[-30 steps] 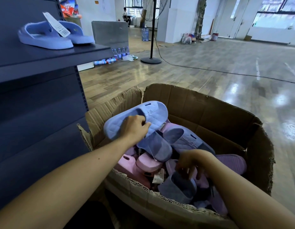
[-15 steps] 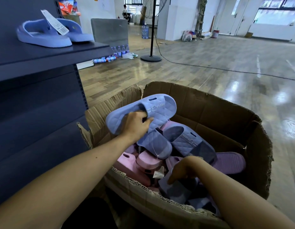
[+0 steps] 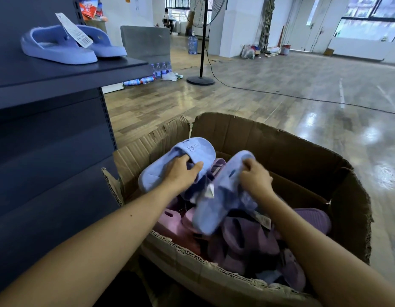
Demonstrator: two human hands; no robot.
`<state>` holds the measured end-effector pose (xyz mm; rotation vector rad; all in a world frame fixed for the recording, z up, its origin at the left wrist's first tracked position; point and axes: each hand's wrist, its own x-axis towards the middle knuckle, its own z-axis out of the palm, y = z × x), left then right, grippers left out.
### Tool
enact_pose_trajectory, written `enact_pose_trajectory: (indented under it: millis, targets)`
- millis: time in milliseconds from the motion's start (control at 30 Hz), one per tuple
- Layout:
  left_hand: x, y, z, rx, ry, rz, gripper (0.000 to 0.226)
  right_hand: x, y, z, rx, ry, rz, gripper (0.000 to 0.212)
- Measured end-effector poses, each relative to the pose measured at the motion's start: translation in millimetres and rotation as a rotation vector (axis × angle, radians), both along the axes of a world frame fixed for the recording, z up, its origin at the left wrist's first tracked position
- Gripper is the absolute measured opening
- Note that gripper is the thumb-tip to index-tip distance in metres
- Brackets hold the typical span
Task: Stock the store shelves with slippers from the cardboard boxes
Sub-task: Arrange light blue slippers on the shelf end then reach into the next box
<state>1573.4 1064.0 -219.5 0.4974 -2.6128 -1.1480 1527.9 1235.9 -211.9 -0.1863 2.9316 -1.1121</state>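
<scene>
Cardboard box (image 3: 280, 151) holds the slipper pile (image 3: 243, 238); your left grip (image 3: 181, 171) curls round a blue slipper (image 3: 198, 149) above its far-left corner, your right grip (image 3: 256, 178) pinches a second blue slipper (image 3: 216, 209) over the middle; a blue pair (image 3: 59, 48) rests on the shelf (image 3: 59, 73)

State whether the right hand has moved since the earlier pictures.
Yes: the right hand rose from the near rim of the brown cardboard box, gripping a light-blue slipper.
</scene>
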Motion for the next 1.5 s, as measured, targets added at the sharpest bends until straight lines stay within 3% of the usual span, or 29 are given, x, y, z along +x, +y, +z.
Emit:
enact_pose_trajectory:
  millis: [67, 133, 200, 300, 400, 567, 733, 867, 967, 1100, 1267, 1400, 1500]
  targets:
    - [-1.1, 0.0, -1.8, 0.022, -0.060, -0.032, 0.043, -6.6, 2.2, 4.1, -0.282, 0.073, -0.017, 0.027]
    - [-1.7, 0.6, -1.5, 0.104, -0.113, -0.046, 0.048, -4.9, 1.6, -1.1, -0.133, 0.119, 0.115, 0.033]
    - [-1.4, 2.5, -1.2, 0.101, -0.188, -0.098, 0.052, -4.1, 1.9, -16.8, 0.097, 0.063, 0.322, 0.064]
    - [-0.1, 4.3, -1.4, 0.005, -0.262, -0.154, 0.052, -6.3, 0.9, -21.4, 0.098, -0.080, 0.407, 0.089]
    - [-3.3, 1.9, -2.4, 0.006, -0.219, -0.117, 0.047, -11.1, 2.4, -25.8, 0.159, -0.076, 0.405, 0.094]
    - [-11.8, 3.0, 0.7, 0.218, 0.012, -0.115, 0.045, -11.1, -2.0, -31.2, 0.534, 0.243, 0.363, 0.092]
    - [-12.0, 3.6, 0.6, 0.291, 0.036, -0.192, 0.061, -10.9, -5.2, -31.2, 0.407, 0.255, 0.384, 0.083]
    - [-5.1, 5.7, -1.3, 0.052, -0.028, -0.178, 0.070, -9.1, -6.9, -22.7, 0.277, 0.285, 0.383, 0.083]
    - [7.8, 10.6, 9.3, -0.197, -0.041, -0.089, 0.061, -3.3, -12.1, -15.1, 0.170, 0.279, 0.394, 0.081]
    - [27.5, 17.1, 27.6, -0.547, 0.000, -0.059, 0.050, 10.9, -15.0, -7.8, 0.169, 0.348, 0.475, 0.070]
    - [48.4, 7.9, 54.2, -0.620, 0.141, 0.095, 0.044, 30.3, -24.8, 15.7, 0.013, 0.413, 0.519, 0.073]
    - [74.8, -27.6, 85.2, -0.712, 0.196, 0.226, 0.048, 38.9, -59.1, 46.8, -0.073, 0.465, 0.578, 0.055]
    - [100.5, -64.0, 115.2, -0.807, 0.247, 0.324, 0.054, 42.9, -97.7, 78.4, -0.102, 0.630, 0.730, 0.046]
